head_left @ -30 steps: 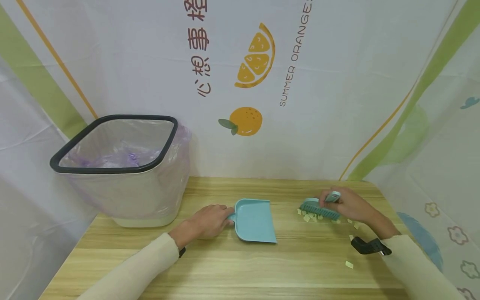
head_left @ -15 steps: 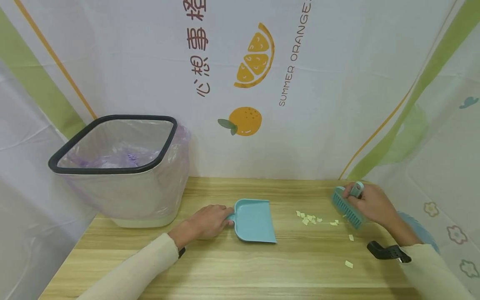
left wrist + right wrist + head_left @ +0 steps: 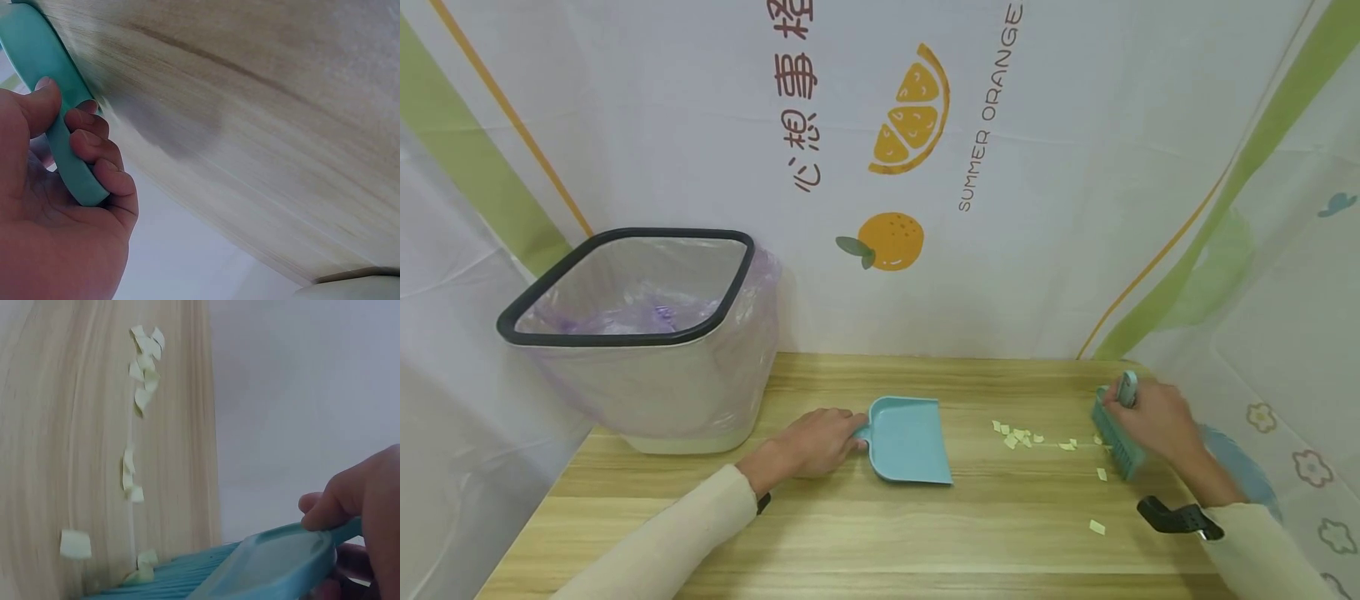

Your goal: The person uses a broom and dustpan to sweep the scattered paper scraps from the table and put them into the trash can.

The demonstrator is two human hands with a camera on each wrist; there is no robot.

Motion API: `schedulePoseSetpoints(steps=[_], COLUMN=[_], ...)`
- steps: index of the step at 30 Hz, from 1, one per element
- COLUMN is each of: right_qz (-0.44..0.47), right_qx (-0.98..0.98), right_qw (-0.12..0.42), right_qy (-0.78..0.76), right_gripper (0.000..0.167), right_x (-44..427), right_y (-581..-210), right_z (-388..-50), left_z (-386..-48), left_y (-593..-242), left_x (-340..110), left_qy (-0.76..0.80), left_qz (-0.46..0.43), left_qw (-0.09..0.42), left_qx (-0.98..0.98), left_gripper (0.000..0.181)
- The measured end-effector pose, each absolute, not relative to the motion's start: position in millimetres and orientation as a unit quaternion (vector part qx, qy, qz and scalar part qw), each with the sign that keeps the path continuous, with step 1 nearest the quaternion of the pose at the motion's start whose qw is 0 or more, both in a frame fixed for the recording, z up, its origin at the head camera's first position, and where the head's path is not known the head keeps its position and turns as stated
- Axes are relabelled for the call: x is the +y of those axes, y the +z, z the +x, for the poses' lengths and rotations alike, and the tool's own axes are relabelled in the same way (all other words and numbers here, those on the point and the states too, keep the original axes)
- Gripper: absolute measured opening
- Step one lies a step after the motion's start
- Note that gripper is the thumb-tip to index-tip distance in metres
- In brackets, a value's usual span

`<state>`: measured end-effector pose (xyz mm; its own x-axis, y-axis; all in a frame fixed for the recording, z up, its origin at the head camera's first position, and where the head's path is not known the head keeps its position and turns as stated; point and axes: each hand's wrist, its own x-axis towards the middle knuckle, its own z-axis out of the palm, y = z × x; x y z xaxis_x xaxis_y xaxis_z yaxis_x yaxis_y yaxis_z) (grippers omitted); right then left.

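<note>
My left hand (image 3: 823, 442) grips the handle of a light-blue dustpan (image 3: 910, 440), which lies flat on the table with its wide edge facing right. In the left wrist view, curled fingers wrap the dustpan's handle (image 3: 75, 165). At the table's right side, my right hand (image 3: 1157, 421) holds a blue-green brush (image 3: 1120, 442) by its handle, bristles down on the wood. Small pale-yellow paper scraps (image 3: 1018, 437) lie in a loose cluster between dustpan and brush. Scraps also touch the bristles (image 3: 169, 581) in the right wrist view. Two single scraps lie nearer the front.
A white bin (image 3: 700, 400) with a black rim and a clear purplish bag stands at the table's back left. Behind the wooden table (image 3: 850, 542) hangs a white curtain (image 3: 1037, 275) printed with oranges. More curtain closes off both sides.
My right hand has lifted the brush off the scrap cluster, moved it right and turned its bristles, then set it down beyond the rightmost scraps. The left hand and dustpan stay in place.
</note>
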<state>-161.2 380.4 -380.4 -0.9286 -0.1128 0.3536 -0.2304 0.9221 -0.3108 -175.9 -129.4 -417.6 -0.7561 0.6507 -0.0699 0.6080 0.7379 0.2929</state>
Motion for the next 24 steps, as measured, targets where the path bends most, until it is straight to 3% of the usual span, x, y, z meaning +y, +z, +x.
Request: schedulePoseSetpoints(steps=[24], right_qz=[0.171], right_qx=[-0.952], right_qw=[0.13], right_qy=[0.219], right_gripper=[0.011], right_x=[305], right_y=[-378], right_z=[-183], left_z=[-178], left_y=[-418], left_x=[-129], left_qy=[0.115], left_qz=[0.342], left_qw=[0.09], left_qx=[0.928], left_gripper=[0.035])
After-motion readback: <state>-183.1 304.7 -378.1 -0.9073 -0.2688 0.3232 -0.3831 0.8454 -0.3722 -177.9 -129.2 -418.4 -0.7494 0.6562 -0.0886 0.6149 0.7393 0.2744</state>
